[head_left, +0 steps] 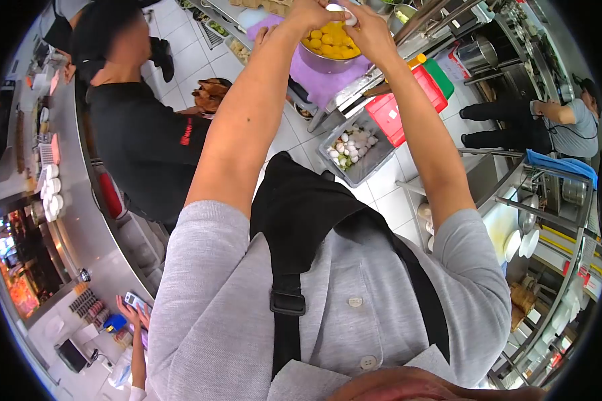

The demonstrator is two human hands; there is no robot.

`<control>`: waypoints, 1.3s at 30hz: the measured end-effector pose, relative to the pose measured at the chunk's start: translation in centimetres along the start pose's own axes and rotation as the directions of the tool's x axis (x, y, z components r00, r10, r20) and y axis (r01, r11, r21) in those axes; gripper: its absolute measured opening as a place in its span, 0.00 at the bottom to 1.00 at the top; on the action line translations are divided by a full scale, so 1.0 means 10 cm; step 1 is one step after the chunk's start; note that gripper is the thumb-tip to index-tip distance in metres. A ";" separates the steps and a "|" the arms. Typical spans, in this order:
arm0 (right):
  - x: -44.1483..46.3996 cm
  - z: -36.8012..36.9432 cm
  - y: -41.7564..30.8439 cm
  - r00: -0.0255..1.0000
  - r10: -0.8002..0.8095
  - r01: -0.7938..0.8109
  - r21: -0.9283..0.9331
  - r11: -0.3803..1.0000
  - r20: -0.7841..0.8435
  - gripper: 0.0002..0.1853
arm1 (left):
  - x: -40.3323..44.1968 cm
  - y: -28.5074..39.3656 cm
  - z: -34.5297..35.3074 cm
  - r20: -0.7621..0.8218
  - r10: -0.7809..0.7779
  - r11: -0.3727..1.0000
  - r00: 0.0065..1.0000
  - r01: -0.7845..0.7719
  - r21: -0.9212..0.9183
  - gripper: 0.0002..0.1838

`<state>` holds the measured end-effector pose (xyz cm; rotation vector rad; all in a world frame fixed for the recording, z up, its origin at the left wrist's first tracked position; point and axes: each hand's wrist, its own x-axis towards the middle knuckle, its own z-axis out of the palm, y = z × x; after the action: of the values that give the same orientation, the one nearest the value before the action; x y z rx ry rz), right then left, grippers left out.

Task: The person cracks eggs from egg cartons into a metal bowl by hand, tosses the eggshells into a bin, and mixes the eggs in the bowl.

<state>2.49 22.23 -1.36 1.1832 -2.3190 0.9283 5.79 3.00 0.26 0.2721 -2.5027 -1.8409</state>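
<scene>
A white egg [342, 13] is held between my two hands, above a metal bowl [329, 66] of several yellow egg yolks [328, 41]. My left hand [314, 15] grips the egg from the left, its fingers closed. On the other side, my right hand [369, 30] has its fingers closed around the shell. Whether the shell is cracked I cannot make out. The bowl stands on a purple surface [312, 81]. Behind my left forearm some fingers [263, 35] show; whose they are I cannot tell.
Below the table edge sits a grey bin [359, 175] with white shells and green scraps, beside a red container [398, 115]. A person in black [144, 134] stands close on my left. Another person [562, 127] is at the far right. Egg cartons [264, 7] lie beyond the bowl.
</scene>
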 end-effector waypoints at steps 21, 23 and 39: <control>-1.98 -0.65 -0.36 0.787 0.614 -0.467 0.587 0.661 -0.066 0.34 | -0.22 -0.57 0.66 -0.344 0.398 0.777 0.850 -0.114 0.619 0.13; -2.76 -0.46 0.21 0.804 0.591 -0.586 -0.075 0.807 0.066 0.38 | -0.27 -0.62 0.71 -0.298 0.393 0.755 0.870 -0.120 0.645 0.13; 1.63 1.19 0.20 0.948 0.248 -0.294 0.258 0.920 0.198 0.18 | -0.17 -0.68 0.57 -0.155 0.457 0.832 0.876 -0.360 0.422 0.12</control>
<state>-8.98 5.47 -1.01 1.0917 -2.5934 1.3492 7.61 6.72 -7.81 -0.0377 -2.4684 -1.0803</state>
